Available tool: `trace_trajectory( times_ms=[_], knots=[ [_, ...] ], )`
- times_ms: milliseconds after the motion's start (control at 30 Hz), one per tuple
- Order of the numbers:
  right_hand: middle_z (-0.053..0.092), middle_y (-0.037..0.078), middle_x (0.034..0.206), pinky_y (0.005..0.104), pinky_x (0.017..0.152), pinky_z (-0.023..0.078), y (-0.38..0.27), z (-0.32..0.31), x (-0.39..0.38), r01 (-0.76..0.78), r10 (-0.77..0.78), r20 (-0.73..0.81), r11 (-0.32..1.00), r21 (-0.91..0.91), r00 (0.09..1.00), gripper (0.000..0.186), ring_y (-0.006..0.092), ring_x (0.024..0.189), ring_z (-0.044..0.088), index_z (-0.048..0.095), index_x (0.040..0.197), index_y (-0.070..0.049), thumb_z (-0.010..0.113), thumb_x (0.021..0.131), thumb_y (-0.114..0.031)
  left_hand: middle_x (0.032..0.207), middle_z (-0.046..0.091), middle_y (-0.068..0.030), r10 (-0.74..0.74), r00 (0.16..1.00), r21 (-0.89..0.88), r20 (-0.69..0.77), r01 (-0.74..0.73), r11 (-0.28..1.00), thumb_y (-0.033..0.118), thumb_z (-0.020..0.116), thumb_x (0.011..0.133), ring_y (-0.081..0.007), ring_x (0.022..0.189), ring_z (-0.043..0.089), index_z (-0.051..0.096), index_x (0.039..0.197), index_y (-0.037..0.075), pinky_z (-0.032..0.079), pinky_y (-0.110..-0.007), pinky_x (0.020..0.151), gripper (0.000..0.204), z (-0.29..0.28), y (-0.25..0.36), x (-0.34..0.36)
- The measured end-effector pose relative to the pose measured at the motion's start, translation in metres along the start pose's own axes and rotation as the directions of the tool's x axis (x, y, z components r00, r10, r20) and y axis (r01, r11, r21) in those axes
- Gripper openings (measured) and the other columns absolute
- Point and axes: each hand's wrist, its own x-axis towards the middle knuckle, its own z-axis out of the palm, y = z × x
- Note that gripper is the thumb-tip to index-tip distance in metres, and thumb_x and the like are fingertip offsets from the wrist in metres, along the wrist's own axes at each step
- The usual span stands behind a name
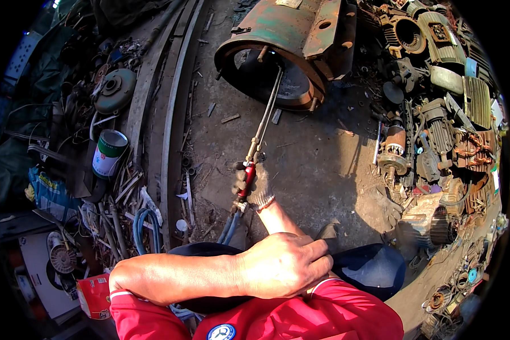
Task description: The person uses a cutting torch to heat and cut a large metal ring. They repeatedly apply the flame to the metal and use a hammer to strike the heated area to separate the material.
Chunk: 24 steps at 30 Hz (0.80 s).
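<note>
The right hand (260, 190), in a glove (263, 199), has its fingers (239, 186) wrapped around the red handle of a torch (254, 148). The torch lies within these fingers, its long tubes running forward and slightly right of them to the open end of a casing (283, 28), where the tip reaches inside the rim. Whether the tip touches metal, I cannot tell. Just behind the fingers, blue hoses (230, 228) leave the torch's rear.

The left hand (288, 264), bare, lies behind the right fingers, across the right forearm (282, 219). Its own fingers are curled inward; whether they grip that forearm cannot be told. The torch is ahead of them, apart.

Left of the gloved fingers, beyond a rail (173, 122), stands a can (109, 154). Well to their right, a spare glove (386, 207) lies near piled motors (438, 127).
</note>
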Motion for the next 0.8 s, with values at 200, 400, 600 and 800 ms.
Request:
trace_trajectory(
  times_ms=[200, 400, 600, 800],
  knots=[
    [0.066, 0.005, 0.083, 0.0497, 0.068, 0.06, -0.001, -0.029, 0.008, -0.063, 0.017, 0.237, 0.98, 0.189, 0.971, 0.068, 0.0239, 0.064, 0.067, 0.064, 0.118, -0.002, 0.049, 0.101, -0.066, 0.08, 0.052, -0.0083, 0.013, 1.0, -0.002, 0.003, -0.013, 1.0, 0.014, 0.075, 0.084, -0.0251, 0.064, 0.06, 0.062, 0.098, 0.001, 0.05, -0.038, 0.054, 0.023, -0.003, 0.001, 0.002],
    [0.067, 0.002, 0.078, 0.0434, 0.061, 0.057, 0.001, -0.016, 0.005, -0.039, 0.028, 0.117, 0.995, 0.093, 0.993, 0.068, 0.02, 0.06, 0.065, 0.064, 0.116, -0.003, 0.052, 0.099, -0.068, 0.079, 0.052, -0.0084, -0.009, 1.0, 0.007, 0.017, 0.009, 1.0, 0.013, 0.075, 0.083, -0.0253, 0.064, 0.06, 0.062, 0.098, 0.001, 0.05, -0.038, 0.054, 0.023, 0.0, 0.002, 0.001],
    [0.064, 0.0, 0.071, 0.0399, 0.057, 0.056, 0.001, 0.004, 0.003, -0.041, 0.042, 0.026, 0.999, -0.016, 0.999, 0.065, 0.0176, 0.056, 0.062, 0.067, 0.107, -0.006, 0.053, 0.098, -0.068, 0.079, 0.051, -0.0083, -0.017, 1.0, 0.004, 0.003, 0.017, 1.0, 0.012, 0.076, 0.082, -0.0253, 0.063, 0.06, 0.061, 0.097, 0.001, 0.049, -0.039, 0.053, 0.024, 0.003, 0.001, 0.003],
    [0.063, -0.001, 0.069, 0.0374, 0.055, 0.054, -0.002, 0.003, 0.0, -0.01, 0.01, 0.001, 1.0, -0.007, 1.0, 0.065, 0.0162, 0.054, 0.061, 0.067, 0.106, -0.007, 0.054, 0.097, -0.07, 0.08, 0.051, -0.0083, -0.014, 1.0, 0.003, 0.015, 0.014, 1.0, 0.013, 0.076, 0.083, -0.025, 0.064, 0.06, 0.061, 0.099, 0.001, 0.049, -0.039, 0.053, 0.025, 0.002, 0.001, 0.002]
  ],
)
